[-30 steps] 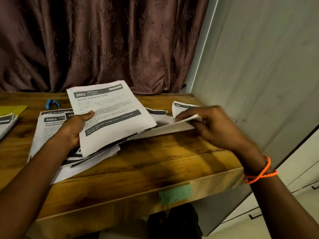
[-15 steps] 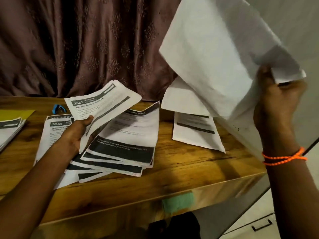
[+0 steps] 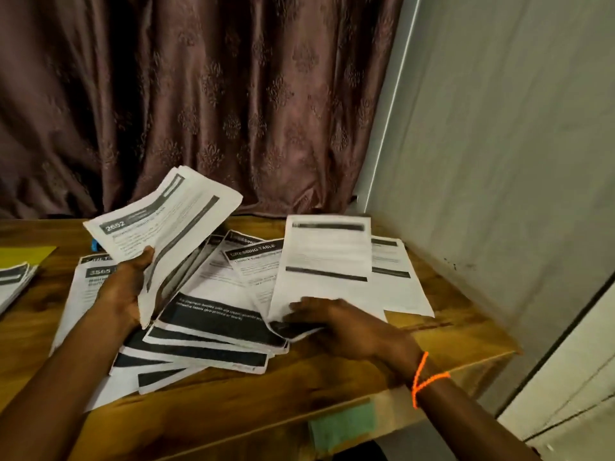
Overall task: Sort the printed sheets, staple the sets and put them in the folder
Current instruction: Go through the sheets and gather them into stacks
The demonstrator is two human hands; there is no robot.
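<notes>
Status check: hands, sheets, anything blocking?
Left hand grips the 2652 set raised off the table. Right hand rests on a printed sheet. Fanned pile unsorted, nothing blocking.

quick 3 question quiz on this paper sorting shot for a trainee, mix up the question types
1. True or false: the left hand grips the sheet headed 2652 lifted off the table.
2. The right hand rests on: A) the yellow folder B) the fanned sheets C) the curtain
3. Fill in: the string on the right wrist is ____.

Key: 1 true; 2 B; 3 orange
</notes>
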